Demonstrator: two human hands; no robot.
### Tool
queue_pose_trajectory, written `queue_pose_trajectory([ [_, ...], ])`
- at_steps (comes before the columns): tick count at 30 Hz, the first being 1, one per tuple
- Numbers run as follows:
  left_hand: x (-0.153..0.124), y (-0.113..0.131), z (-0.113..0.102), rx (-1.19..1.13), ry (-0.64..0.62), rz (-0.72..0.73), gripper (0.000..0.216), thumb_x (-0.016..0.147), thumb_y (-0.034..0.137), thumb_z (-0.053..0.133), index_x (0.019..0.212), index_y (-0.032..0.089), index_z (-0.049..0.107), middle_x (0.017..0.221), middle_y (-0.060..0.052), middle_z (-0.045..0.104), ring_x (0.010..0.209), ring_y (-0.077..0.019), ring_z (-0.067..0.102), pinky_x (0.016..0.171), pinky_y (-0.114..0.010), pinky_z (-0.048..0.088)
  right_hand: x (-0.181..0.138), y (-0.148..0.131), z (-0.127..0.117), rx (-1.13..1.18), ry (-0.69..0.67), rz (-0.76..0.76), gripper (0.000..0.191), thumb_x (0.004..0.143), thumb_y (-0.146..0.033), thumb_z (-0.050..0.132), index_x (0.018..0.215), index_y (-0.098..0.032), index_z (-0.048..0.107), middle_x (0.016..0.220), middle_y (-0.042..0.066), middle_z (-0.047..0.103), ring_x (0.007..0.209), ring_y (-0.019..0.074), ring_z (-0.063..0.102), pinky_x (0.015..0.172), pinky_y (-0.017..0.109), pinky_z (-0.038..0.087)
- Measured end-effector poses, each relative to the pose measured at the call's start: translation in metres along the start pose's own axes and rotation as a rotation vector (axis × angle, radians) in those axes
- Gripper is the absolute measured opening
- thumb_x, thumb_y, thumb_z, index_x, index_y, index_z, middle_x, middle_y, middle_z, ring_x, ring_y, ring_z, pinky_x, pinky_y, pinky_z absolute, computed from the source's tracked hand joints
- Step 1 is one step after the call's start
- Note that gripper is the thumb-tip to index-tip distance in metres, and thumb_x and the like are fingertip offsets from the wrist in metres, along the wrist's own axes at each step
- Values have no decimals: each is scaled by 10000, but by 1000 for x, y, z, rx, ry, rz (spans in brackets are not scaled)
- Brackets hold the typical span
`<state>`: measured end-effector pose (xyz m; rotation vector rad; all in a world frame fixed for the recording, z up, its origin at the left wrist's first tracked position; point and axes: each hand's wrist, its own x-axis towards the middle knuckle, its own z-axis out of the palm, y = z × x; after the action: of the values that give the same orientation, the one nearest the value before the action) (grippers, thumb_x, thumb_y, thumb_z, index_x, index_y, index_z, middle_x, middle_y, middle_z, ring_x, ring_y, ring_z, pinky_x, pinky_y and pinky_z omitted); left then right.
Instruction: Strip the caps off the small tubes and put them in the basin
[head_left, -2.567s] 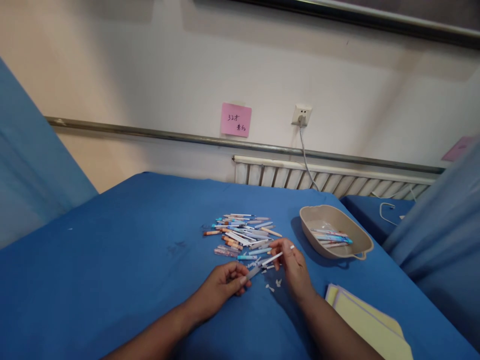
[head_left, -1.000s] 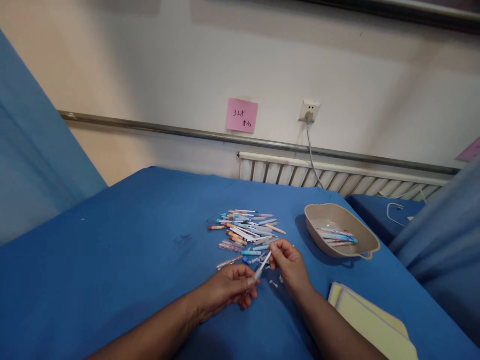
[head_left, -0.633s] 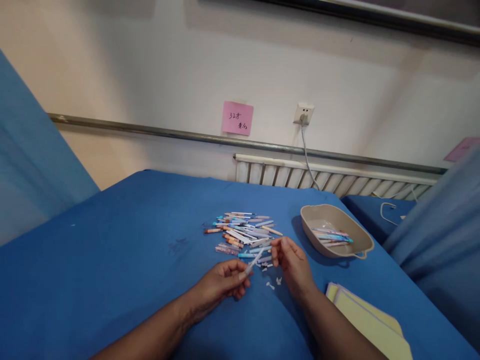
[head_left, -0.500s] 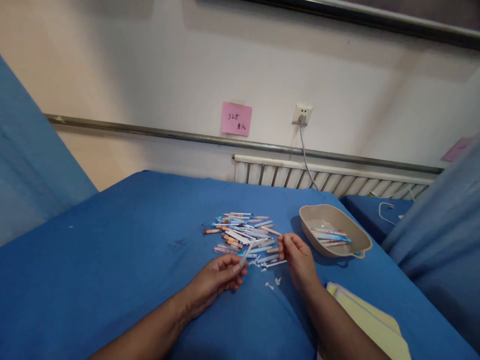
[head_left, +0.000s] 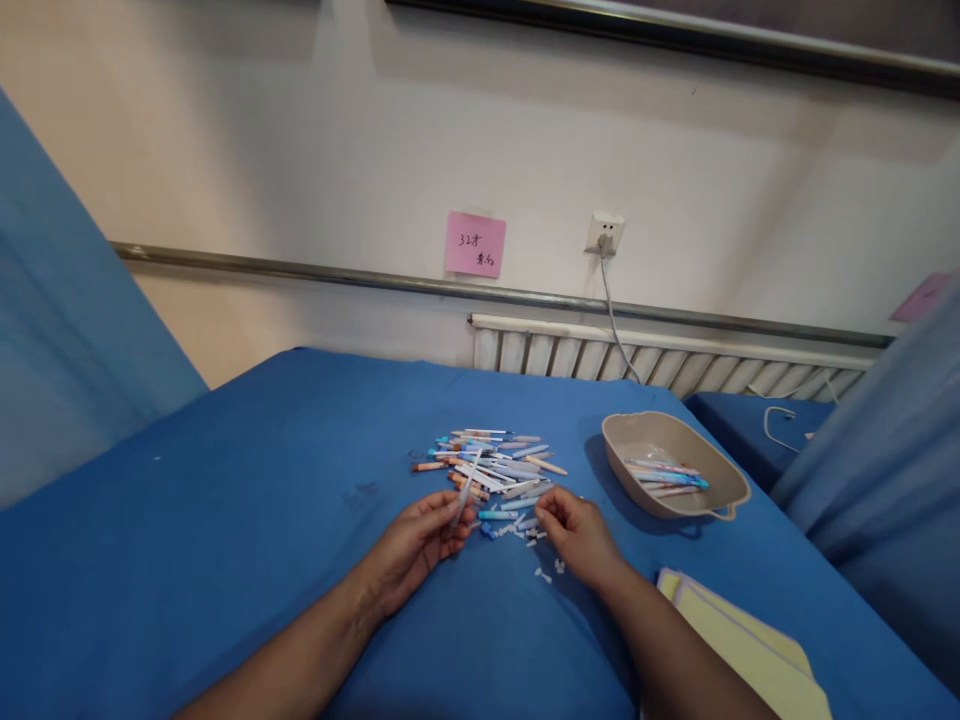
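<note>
Pinching a pale pen point(head_left: 469, 483) in left hand point(head_left: 420, 540) before the pen pile point(head_left: 499, 472), with right hand point(head_left: 581, 537) bunched, unclear on what, at its right.

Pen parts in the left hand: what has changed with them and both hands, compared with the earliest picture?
The right hand has let go of the white refill and is now at the near right of the pen pile; whether it pinches anything is unclear. The left hand has moved left with the grey barrel, the refill standing steeper. The basin and pink note stayed.
</note>
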<state>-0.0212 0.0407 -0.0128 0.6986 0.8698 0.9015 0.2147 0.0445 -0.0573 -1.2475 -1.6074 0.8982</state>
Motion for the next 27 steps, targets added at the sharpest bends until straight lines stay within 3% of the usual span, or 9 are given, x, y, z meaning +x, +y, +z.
queue_pose_trajectory([
  [7,2,-1,-3,-45,16,2,153,774,209,685,900,135,639,782,-24,681,609,-85,609,566,-178,467,0,5,1,-29,-36,10,133,806,-292,539,707,-209,569,551,-45,500,499,120,445,489,228,325],
  [11,2,6,-8,-89,11,61,122,789,173,652,903,130,637,741,-20,668,583,-82,596,561,-175,478,0,4,3,-19,-35,-11,141,810,-299,538,711,-206,576,554,-40,522,500,124,460,488,228,338],
  [14,2,13,-12,-97,73,130,110,785,160,639,889,123,634,683,-12,644,537,-76,568,537,-172,477,-1,-1,4,-80,-32,-45,136,827,-295,523,755,-203,593,630,-18,584,564,139,517,537,237,383],
  [18,6,16,-17,-83,153,220,141,748,186,672,867,132,619,647,6,613,514,-70,536,510,-161,454,-7,-19,10,-271,-66,-178,133,851,-214,501,902,-203,623,858,32,656,787,175,584,718,279,436],
  [22,10,12,-19,-29,129,269,199,712,226,710,859,136,610,631,24,585,509,-65,511,492,-154,416,-12,-45,35,-501,-199,-377,266,840,-130,508,1074,-231,587,1058,41,644,978,207,548,856,330,406],
  [27,10,11,-22,10,132,296,239,691,246,722,869,141,600,635,30,584,515,-68,503,504,-163,407,-2,-68,75,-891,-359,-511,201,855,-136,484,1003,-185,610,954,77,665,946,251,554,838,393,404],
])
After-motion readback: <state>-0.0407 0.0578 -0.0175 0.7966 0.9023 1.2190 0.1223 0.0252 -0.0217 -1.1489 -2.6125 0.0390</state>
